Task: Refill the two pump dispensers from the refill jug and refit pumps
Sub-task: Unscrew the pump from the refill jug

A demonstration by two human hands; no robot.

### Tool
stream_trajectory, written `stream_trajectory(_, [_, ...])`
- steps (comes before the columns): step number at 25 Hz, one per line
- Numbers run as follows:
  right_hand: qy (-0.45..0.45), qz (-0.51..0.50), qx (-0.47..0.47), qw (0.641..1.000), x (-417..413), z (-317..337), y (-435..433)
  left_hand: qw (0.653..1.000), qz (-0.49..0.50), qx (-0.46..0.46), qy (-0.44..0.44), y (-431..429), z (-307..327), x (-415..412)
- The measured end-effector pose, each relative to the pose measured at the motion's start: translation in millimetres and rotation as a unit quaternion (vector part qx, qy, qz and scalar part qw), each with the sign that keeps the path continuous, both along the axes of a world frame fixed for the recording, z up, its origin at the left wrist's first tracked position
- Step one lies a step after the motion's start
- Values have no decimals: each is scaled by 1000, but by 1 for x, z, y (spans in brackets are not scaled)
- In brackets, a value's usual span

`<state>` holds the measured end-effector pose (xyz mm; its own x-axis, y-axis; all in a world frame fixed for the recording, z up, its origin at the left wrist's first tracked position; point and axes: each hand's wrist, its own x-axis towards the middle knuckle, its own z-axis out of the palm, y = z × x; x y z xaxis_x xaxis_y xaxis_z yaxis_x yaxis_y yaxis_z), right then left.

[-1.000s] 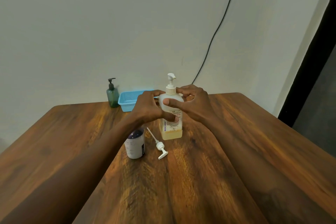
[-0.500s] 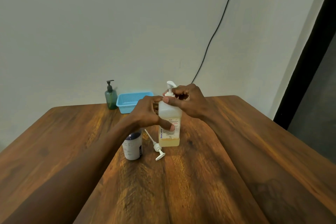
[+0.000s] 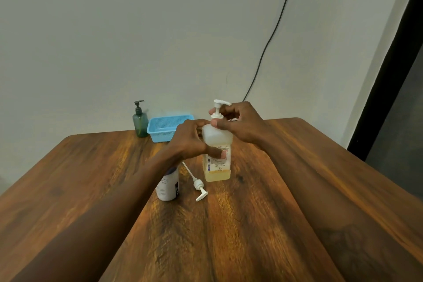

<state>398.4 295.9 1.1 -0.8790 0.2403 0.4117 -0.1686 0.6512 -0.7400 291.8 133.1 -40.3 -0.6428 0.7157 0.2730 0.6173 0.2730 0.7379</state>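
Nearby — loose pump (image 3: 197, 182), capless bottle (image 3: 168, 186); behind — basket (image 3: 165, 128).

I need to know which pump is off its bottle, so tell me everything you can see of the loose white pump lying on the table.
The loose white plastic pump lies flat on the brown wooden table, detached from any bottle. Its thin dip tube points away toward the hands; the ribbed collar sits midway, and the flat nozzle head lies nearest the camera. It rests between the small white bottle with a dark label and the translucent square bottle of yellowish liquid. Neither hand touches it.
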Motion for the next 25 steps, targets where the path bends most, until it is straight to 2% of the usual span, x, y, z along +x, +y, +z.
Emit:
stream_trajectory(2, [-60, 69, -65, 994, 2, 2, 7, 1000, 9, -5, 6, 1, 0, -2])
stream_trajectory(3, [-80, 71, -59, 992, 2, 2, 7, 1000, 14, -5, 10, 2, 0, -2])
stream_trajectory(4, [-82, 44, -26, 995, 1, 2, 5, 1000, 18, -5, 17, 3, 0, -2])
stream_trajectory(6, [-25, -80, 71, 994, -2, -2, -3, 999, 22, -6, 37, 7, -1, 1])
stream_trajectory(8, [27, -158, 111, 981, -3, -3, -8, 998, 26, -13, 48, 11, -2, 1])
stream_trajectory(10, [19, -116, 74, 990, -4, -3, -2, 999, 25, -21, 36, 13, -5, -3])
stream_trajectory(12, [-25, -1, -11, 1000, -1, 0, 7, 999, 24, -28, 22, 13, -8, -8])
stream_trajectory(14, [-50, 81, -75, 993, 1, 0, 14, 999, 31, -35, 27, 13, -10, -9])
stream_trajectory(16, [-52, 53, -32, 997, -1, -2, 14, 998, 38, -39, 41, 16, -12, -7])
stream_trajectory(18, [-26, -62, 79, 995, -4, -4, 8, 997, 44, -34, 48, 20, -14, -5])
stream_trajectory(20, [11, -158, 132, 979, -3, -4, 5, 997, 47, -30, 44, 23, -15, -2])
stream_trajectory(22, [18, -149, 112, 982, -2, -5, 7, 998, 48, -32, 40, 26, -18, -1])
stream_trajectory(25, [32, -74, 51, 995, 4, -3, 10, 998, 43, -36, 27, 27, -19, -2])
